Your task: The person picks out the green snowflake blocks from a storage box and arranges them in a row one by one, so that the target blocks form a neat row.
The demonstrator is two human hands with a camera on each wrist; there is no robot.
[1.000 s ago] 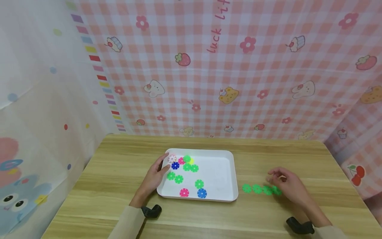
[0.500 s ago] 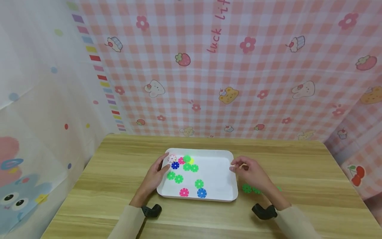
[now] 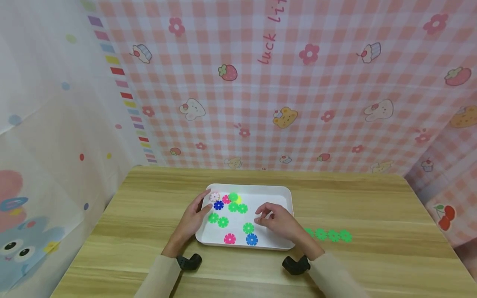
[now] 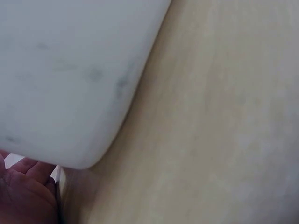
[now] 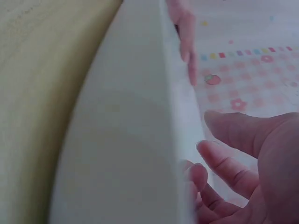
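Observation:
A shallow white tray (image 3: 273, 196) lies on the wooden table, its wall looming large in both wrist views. My left hand (image 3: 191, 219) holds the tray's left side, thumb over the rim and fingers along the outside. Over the tray's right half hovers my right hand (image 3: 277, 221), fingers loosely bent with nothing between thumb and fingertips. Just left of those fingertips is a green notched plastic disc (image 3: 248, 228). Near it lie a blue disc (image 3: 251, 239) and a pink disc (image 3: 230, 239). More green discs, a dark blue disc (image 3: 218, 205) and a white disc (image 3: 214, 196) gather at the left.
On the table right of the tray, several green discs (image 3: 333, 236) form a row, its left end partly hidden by the right forearm. A pink checked cloth (image 3: 309, 91) hangs behind the table (image 3: 376, 198), and a white printed cloth (image 3: 48, 124) hangs at the left.
My right hand has swept left from above the row of green discs, across the tray's right rim, to over the tray. My left hand has stayed at the tray's left side.

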